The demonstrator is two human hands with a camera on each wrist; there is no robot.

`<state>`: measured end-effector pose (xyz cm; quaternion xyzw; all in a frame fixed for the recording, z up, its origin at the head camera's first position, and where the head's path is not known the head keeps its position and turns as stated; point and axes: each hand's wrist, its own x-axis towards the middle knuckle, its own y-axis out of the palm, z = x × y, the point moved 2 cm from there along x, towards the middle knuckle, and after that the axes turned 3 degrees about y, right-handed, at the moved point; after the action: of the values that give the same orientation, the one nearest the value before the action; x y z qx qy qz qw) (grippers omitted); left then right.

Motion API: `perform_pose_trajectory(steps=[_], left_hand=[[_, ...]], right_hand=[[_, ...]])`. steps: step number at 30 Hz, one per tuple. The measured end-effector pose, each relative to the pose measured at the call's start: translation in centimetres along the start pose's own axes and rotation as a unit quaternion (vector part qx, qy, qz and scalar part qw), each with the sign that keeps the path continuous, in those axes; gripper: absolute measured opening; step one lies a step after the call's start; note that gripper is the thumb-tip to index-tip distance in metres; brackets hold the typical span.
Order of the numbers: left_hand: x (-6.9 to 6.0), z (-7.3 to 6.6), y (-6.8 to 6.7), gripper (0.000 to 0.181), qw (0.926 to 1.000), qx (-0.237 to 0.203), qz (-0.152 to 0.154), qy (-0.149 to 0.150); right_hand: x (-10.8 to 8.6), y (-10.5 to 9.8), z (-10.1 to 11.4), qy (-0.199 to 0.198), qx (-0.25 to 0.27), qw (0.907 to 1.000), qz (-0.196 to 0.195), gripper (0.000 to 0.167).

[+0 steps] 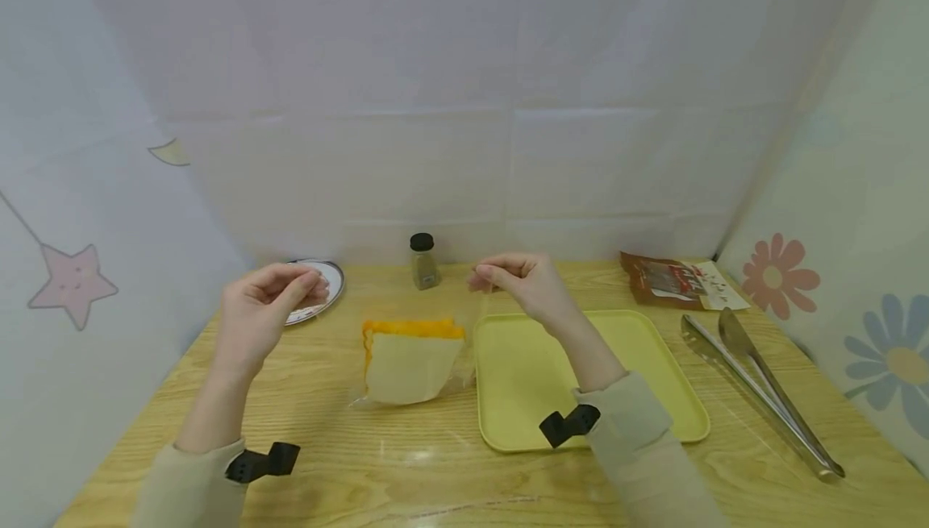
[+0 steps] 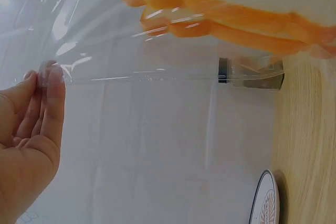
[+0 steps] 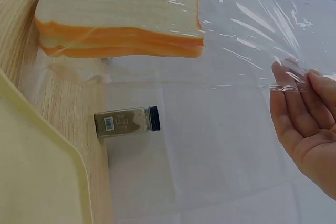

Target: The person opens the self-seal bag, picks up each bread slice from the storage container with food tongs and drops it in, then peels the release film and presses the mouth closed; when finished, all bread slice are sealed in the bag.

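Two slices of bread [image 1: 414,367] with orange-brown crusts lie stacked on the table, with clear plastic film [image 1: 457,379] around them. The film stretches upward as a see-through sheet between both hands. My left hand [image 1: 257,302] pinches one upper corner between thumb and fingers, as the left wrist view shows with the film [image 2: 68,40] pulled taut. My right hand [image 1: 522,286] pinches the other upper corner, and in the right wrist view the film [image 3: 247,30] creases toward those fingertips. Whether the film is a bag or a loose sheet, I cannot tell.
A yellow tray [image 1: 522,383] lies right of the bread, under my right forearm. Behind stands a spice jar [image 1: 424,262] with a black lid. A patterned plate [image 1: 330,290] sits back left. Metal tongs [image 1: 762,399] and a brown food packet [image 1: 668,282] lie at the right.
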<state>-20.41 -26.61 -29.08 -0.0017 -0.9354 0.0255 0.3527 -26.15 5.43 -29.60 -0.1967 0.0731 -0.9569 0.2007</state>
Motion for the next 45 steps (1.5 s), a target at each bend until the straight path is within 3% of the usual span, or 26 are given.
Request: perform_pose_trajectory(steps=[9,17,23,26,31,45], left_hand=[[0.3,0.1,-0.6,0.019,0.9994,0.006,0.033,0.010],[0.6,0.4,-1.1,0.019,0.9964,0.009,0.068,0.049],[0.8,0.5,-1.1,0.021,0.9887,-0.032,0.098,0.109],[0.8,0.5,-1.1,0.021,0.9846,-0.048,0.112,0.125],[0.9,0.5,-1.2,0.022,0.9828,-0.062,0.119,0.127],[0.9,0.3,-1.4,0.030,0.9875,-0.028,0.107,0.112]], right_hand=[[0.4,-0.1,-0.1,-0.041,0.018,0.9987,0.024,0.024],[0.6,-0.4,-0.5,-0.049,0.046,0.9969,0.040,0.026],[0.7,-0.7,-0.9,-0.063,0.084,0.9920,0.070,0.027],[0.7,-0.8,-1.0,-0.064,0.089,0.9906,0.081,0.029],[0.7,-0.9,-0.9,-0.048,0.097,0.9901,0.089,0.023],[0.7,-1.3,-0.7,-0.039,0.092,0.9904,0.095,0.021]])
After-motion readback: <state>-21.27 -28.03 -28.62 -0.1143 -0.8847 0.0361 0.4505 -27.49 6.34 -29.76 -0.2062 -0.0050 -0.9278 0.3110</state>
